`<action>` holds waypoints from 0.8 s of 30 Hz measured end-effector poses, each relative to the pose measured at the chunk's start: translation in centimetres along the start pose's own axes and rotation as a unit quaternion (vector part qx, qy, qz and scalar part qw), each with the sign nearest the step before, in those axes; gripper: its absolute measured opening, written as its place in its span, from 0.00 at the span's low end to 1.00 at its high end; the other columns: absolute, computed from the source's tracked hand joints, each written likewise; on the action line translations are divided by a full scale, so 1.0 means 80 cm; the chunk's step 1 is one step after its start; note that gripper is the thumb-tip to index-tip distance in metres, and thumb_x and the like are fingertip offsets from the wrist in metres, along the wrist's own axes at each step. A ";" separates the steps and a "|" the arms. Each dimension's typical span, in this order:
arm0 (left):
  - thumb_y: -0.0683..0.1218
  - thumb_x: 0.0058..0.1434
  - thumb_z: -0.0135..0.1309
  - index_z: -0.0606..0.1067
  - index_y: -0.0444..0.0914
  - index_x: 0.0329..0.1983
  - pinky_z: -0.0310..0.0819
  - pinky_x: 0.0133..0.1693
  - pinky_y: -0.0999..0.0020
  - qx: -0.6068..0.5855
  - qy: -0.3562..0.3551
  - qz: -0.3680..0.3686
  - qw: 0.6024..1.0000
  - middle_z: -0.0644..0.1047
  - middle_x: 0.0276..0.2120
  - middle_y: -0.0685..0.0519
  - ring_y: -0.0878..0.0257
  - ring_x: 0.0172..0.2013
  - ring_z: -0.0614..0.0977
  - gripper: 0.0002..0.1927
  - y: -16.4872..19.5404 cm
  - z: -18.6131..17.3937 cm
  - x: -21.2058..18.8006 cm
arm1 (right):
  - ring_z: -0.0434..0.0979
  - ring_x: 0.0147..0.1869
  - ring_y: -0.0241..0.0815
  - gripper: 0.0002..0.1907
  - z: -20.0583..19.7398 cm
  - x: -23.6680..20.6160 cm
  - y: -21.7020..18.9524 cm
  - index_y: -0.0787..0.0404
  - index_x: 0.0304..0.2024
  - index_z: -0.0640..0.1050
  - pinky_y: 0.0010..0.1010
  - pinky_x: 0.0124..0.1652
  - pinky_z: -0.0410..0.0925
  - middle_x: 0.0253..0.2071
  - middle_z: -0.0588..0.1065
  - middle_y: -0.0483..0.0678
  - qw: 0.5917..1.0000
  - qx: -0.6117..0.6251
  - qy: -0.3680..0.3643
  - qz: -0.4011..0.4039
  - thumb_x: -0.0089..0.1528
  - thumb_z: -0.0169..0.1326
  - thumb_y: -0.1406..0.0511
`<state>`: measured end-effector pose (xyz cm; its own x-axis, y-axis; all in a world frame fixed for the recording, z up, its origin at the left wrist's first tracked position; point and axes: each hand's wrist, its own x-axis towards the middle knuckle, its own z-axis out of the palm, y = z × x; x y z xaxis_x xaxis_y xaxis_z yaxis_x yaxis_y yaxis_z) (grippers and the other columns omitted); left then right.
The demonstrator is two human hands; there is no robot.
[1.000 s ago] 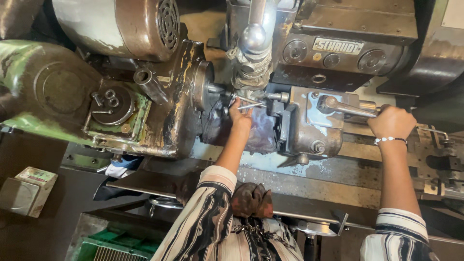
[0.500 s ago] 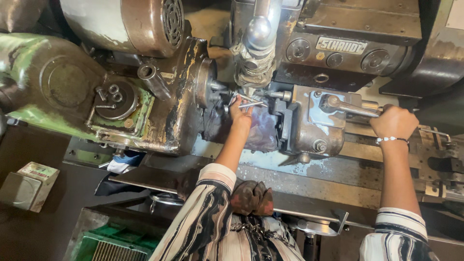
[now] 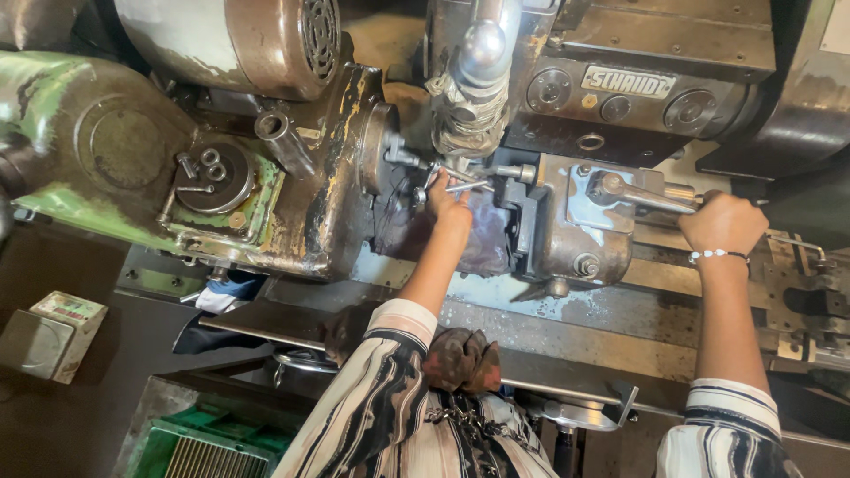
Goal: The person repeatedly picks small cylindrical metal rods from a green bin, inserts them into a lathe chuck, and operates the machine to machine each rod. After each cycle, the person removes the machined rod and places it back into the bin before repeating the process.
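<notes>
Two hands work an old metalworking machine, seen from above the worker's striped sleeves (image 3: 390, 398). Nearest the camera, a dark crumpled rag (image 3: 460, 358) sits at the chest, a green slatted crate (image 3: 217, 443) lies low on the left, and a small box (image 3: 49, 335) rests further left on the dark floor. Compared with the frame a second ago, both arms keep the same reach and the same grips; only the view has drifted slightly, so the machine sits a little further right and lower in the picture.

Beyond the sleeves, the grey machine bed (image 3: 567, 310) runs across under both forearms. The right hand (image 3: 722, 221), with a beaded bracelet at the wrist, is closed around the end of a metal lever (image 3: 637, 195), which runs leftward from the fist to its pivot on the grey tool block (image 3: 575, 230). The left hand (image 3: 450, 199) is stretched into the gap between that block and the green, paint-chipped headstock (image 3: 336, 177); its fingers pinch a slim metal rod (image 3: 465, 184) that juts to the right just above the fingertips, toward the block.

Farther back, a wrapped silver pipe (image 3: 469, 88) hangs above the left hand, and a round motor housing (image 3: 257, 40) sits at the top left.
</notes>
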<state>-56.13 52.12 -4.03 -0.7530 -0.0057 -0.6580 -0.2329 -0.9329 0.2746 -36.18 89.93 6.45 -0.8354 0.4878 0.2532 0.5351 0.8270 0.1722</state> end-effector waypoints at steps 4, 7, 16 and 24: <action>0.45 0.59 0.63 0.79 0.44 0.48 0.70 0.56 0.46 0.016 0.028 0.024 0.999 0.76 0.51 0.55 0.57 0.56 0.75 0.14 -0.001 0.005 -0.005 | 0.83 0.37 0.59 0.12 0.002 0.001 0.001 0.55 0.32 0.86 0.43 0.39 0.74 0.29 0.81 0.57 1.000 0.005 0.005 -0.001 0.50 0.65 0.56; 0.44 0.59 0.63 0.79 0.43 0.47 0.72 0.54 0.45 0.013 0.039 0.029 0.999 0.76 0.50 0.55 0.57 0.55 0.76 0.13 0.003 0.008 0.004 | 0.83 0.37 0.59 0.12 0.004 0.001 0.002 0.55 0.32 0.86 0.43 0.39 0.74 0.29 0.81 0.57 1.000 0.011 0.009 -0.001 0.51 0.65 0.57; 0.44 0.60 0.63 0.79 0.46 0.46 0.77 0.51 0.46 -0.010 0.011 -0.009 1.000 0.75 0.49 0.56 0.56 0.54 0.75 0.12 0.024 0.013 0.046 | 0.82 0.37 0.59 0.11 0.014 0.002 0.006 0.55 0.32 0.85 0.43 0.38 0.74 0.28 0.80 0.57 1.000 0.011 0.021 -0.007 0.50 0.65 0.58; 0.47 0.59 0.62 0.77 0.49 0.47 0.76 0.52 0.44 0.005 0.018 -0.030 0.999 0.74 0.51 0.57 0.56 0.54 0.74 0.13 0.025 0.013 0.048 | 0.83 0.37 0.59 0.12 0.018 0.003 0.003 0.55 0.33 0.86 0.43 0.39 0.74 0.28 0.80 0.58 1.000 -0.006 0.021 -0.006 0.50 0.65 0.58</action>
<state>-60.11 50.61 -5.31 -0.7144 0.0368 -0.6987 -0.2836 -0.9282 0.2410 -36.44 90.70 5.16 -0.8362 0.4650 0.2908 0.5262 0.8297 0.1862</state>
